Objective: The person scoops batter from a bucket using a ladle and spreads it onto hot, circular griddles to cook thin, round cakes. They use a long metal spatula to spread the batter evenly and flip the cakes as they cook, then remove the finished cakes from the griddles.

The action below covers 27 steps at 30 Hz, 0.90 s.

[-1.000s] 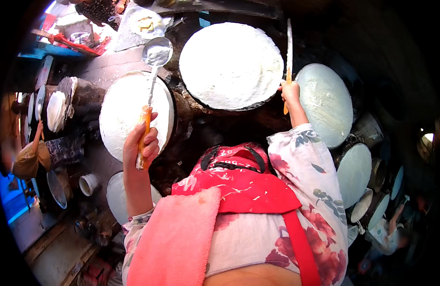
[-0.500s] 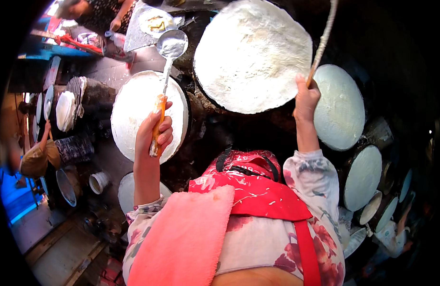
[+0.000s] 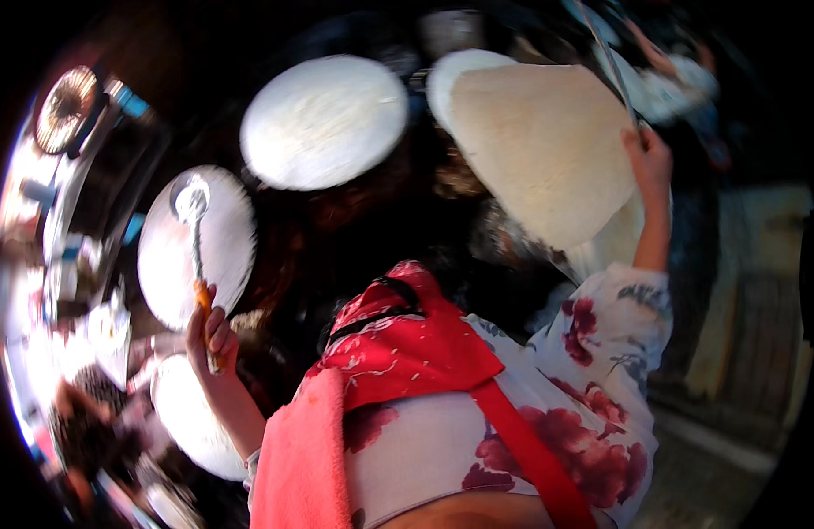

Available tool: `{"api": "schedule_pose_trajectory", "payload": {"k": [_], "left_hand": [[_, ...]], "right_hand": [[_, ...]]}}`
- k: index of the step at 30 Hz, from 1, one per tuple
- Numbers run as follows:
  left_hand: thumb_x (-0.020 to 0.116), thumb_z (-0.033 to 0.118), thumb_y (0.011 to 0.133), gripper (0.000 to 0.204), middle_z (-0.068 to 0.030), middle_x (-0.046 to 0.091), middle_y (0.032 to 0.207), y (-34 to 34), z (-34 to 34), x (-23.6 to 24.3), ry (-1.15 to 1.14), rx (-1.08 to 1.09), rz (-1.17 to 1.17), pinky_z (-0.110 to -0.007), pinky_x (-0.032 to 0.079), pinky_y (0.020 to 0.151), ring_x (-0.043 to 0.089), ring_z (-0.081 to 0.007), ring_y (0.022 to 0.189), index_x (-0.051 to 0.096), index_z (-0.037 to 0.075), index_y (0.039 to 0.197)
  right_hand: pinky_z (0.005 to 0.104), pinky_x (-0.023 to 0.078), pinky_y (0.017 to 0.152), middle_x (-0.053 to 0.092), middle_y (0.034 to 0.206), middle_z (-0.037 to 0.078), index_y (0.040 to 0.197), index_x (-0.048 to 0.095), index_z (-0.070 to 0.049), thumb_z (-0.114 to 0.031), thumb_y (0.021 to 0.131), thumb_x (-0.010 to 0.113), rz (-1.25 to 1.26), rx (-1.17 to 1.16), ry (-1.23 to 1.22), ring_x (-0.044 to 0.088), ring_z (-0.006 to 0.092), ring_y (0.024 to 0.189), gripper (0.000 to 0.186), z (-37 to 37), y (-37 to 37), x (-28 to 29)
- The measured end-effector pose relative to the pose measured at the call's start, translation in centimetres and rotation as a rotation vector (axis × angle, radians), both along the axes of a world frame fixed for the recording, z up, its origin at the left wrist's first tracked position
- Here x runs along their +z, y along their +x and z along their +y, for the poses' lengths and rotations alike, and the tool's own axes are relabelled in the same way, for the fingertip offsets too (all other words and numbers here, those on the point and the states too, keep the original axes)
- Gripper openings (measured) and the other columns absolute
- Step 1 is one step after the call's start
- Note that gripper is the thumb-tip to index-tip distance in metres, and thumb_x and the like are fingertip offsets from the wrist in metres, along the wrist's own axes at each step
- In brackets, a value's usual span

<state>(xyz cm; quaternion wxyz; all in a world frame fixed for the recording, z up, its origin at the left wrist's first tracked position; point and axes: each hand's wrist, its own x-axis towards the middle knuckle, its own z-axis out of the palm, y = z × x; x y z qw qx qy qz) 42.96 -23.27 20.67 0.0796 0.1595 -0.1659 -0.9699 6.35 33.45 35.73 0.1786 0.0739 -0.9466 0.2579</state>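
My left hand (image 3: 215, 333) is wrapped round the orange handle of a metal ladle (image 3: 195, 216). The ladle's whitened bowl is over a round, white-coated disc (image 3: 226, 273) at the left. My right hand (image 3: 649, 159) grips a thin stick (image 3: 608, 66) that slants up and away. Beside that hand spreads a big, thin beige sheet (image 3: 539, 145), like a wide pancake, overlapping a paler round (image 3: 442, 84) behind it. Whether the stick bears the sheet, I cannot tell. Another pale piece (image 3: 614, 236) shows under its lower right edge.
Another white-coated disc (image 3: 323, 123) stands ahead, and one more (image 3: 191, 414) lies at the lower left. A person in a pale top (image 3: 680, 88) is at the far right. Someone in dark clothing (image 3: 94, 401) is at the lower left. A round fan (image 3: 67, 110) stands far left.
The view has swung to the right. The beige sheet now shows by my right hand, where a white-coated disc was before. Both hands keep hold of the ladle and the stick.
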Motion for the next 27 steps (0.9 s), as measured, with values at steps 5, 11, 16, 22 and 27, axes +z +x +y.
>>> {"api": "schedule_pose_trajectory", "payload": {"k": [5,11,16,22,27], "left_hand": [[0.034,0.020,0.099,0.042,0.0004,0.038,0.066,-7.1,3.0,0.7,0.013,-0.237,0.046,-0.022,0.031,0.037,0.035,-0.0073,0.042,0.034,-0.004,0.134],[0.035,0.019,0.099,0.041,0.0007,0.035,0.066,-12.7,5.4,0.0,0.072,-0.332,0.045,-0.021,0.031,0.039,0.035,-0.0073,0.043,0.036,-0.004,0.133],[0.035,0.019,0.099,0.040,0.0014,0.034,0.065,-12.6,6.8,0.1,0.060,-0.313,-0.040,-0.020,0.029,0.039,0.033,-0.0067,0.044,0.038,-0.005,0.131],[0.033,0.020,0.100,0.040,0.0018,0.035,0.063,-10.1,10.7,0.7,-0.076,-0.287,-0.054,-0.020,0.027,0.039,0.033,-0.0062,0.044,0.039,-0.005,0.130],[0.032,0.020,0.100,0.040,0.0011,0.037,0.064,-8.8,11.7,0.8,-0.002,-0.228,-0.120,-0.020,0.028,0.039,0.035,-0.0070,0.044,0.038,-0.006,0.130]], "right_hand": [[0.0411,0.047,0.065,0.063,0.081,0.017,0.091,0.062,-0.006,-0.032,0.087,0.059,0.357,-0.263,0.491,0.061,0.0367,0.077,0.027,15.2,4.9,11.9],[0.0429,0.047,0.072,0.057,0.094,0.012,0.097,0.055,-0.012,-0.012,0.083,0.054,0.215,-0.199,0.818,0.058,0.0341,0.089,0.014,16.3,5.3,7.8],[0.0428,0.051,0.070,0.056,0.089,0.009,0.091,0.057,-0.011,-0.014,0.087,0.045,-0.105,-0.286,0.982,0.061,0.0290,0.083,0.013,15.7,7.0,-5.8],[0.0389,0.051,0.070,0.054,0.092,0.009,0.090,0.057,-0.010,-0.014,0.082,0.049,-0.182,-0.226,0.714,0.059,0.0264,0.087,0.012,14.4,9.1,-19.7],[0.0398,0.050,0.070,0.053,0.090,0.009,0.086,0.056,-0.010,-0.013,0.078,0.053,-0.116,-0.255,0.522,0.057,0.0285,0.087,0.010,14.8,12.2,-23.9]]}}
